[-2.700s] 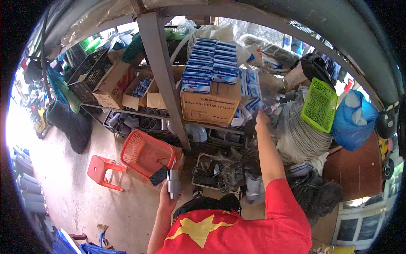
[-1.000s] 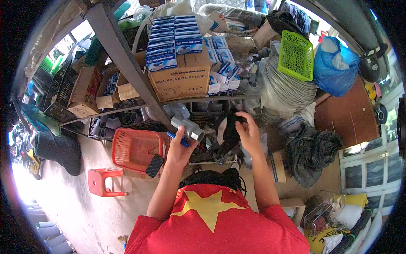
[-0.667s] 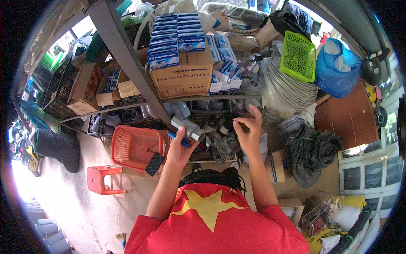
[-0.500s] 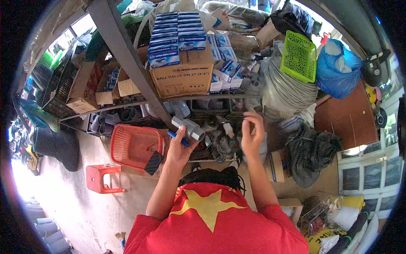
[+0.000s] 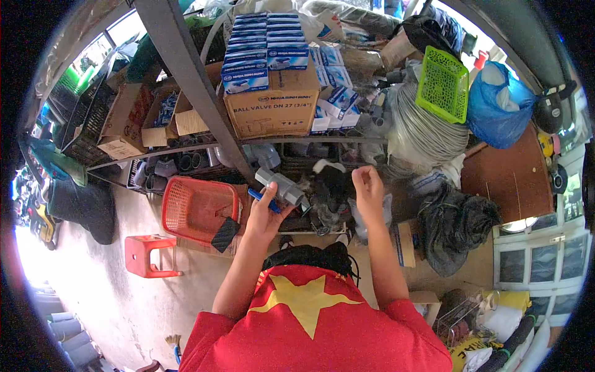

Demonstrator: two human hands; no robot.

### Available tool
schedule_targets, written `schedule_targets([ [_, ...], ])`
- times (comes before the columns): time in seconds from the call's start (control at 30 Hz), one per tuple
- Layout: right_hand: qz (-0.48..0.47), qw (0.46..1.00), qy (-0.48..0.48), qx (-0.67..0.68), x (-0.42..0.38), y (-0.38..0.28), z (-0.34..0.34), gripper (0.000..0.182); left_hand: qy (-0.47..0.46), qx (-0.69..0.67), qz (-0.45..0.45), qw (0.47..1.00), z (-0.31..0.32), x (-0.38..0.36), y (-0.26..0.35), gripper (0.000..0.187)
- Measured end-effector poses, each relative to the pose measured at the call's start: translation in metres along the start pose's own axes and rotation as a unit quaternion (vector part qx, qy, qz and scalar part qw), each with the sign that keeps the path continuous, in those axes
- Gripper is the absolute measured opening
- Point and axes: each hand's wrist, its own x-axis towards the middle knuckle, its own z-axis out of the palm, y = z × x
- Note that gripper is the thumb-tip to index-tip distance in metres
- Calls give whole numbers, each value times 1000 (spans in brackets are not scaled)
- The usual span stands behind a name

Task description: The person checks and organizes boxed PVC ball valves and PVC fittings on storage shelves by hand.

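Observation:
In the head view, my left hand [image 5: 265, 217] is closed round a grey plastic ball valve [image 5: 282, 188] with a blue handle [image 5: 255, 194]. The valve lies slanted across the fingers, one socket end pointing to the lower right. My right hand [image 5: 370, 193] is raised to the right of the valve, fingers loosely bent and partly apart, with no object showing in it. Between the hands, farther down, a dark shape [image 5: 333, 186] with a white patch shows against the cluttered lower shelf.
A carton [image 5: 273, 111] topped with blue-and-white boxes [image 5: 245, 67] stands on the shelf ahead, beside a slanting metal post [image 5: 186, 68]. A coil of grey hose [image 5: 427, 133] and green basket [image 5: 441, 84] are to the right; a red basket [image 5: 198, 208] and red stool [image 5: 139, 255] to the left.
My right hand has turned slightly and its fingers have drawn closer together. The left hand still holds the valve. The white patch between the hands has moved farther away.

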Motion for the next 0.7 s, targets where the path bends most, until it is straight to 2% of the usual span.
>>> schedule_targets([
  [0.1, -48, 999, 2, -23, 0, 3, 3, 23, -1, 12, -1, 1000, 2, 0, -1, 27],
  [0.2, -53, 996, 43, -61, -1, -2, 4, 27, -6, 29, 1, 1000, 3, -2, -2, 30],
  [0.3, 4, 996, 30, -83, -3, -1, 1, 30, -19, 30, -5, 999, 2, 1, -3, 31],
  [0.4, 69, 997, 18, -43, -5, -2, -3, 30, -17, 38, -8, 999, 7, -3, -2, 32],
  [0.5, 215, 959, 70, 168, -7, 15, 0, 28, -13, 45, -10, 999, 7, -4, -2, 31],
  [0.57, 307, 873, 50, 375, -12, 19, 2, 22, -18, 43, -9, 999, 4, -2, -5, 31],
  [0.63, 347, 830, 17, 436, -23, -3, 11, 24, -20, 43, -11, 999, 4, -2, -6, 31],
  [0.67, 322, 834, -44, 447, -30, 13, 9, 32, -20, 43, -12, 999, 4, -2, -7, 31],
  [0.7, 335, 820, -42, 462, -30, 9, 11, 33, -21, 43, -14, 999, 5, -3, -7, 30],
])
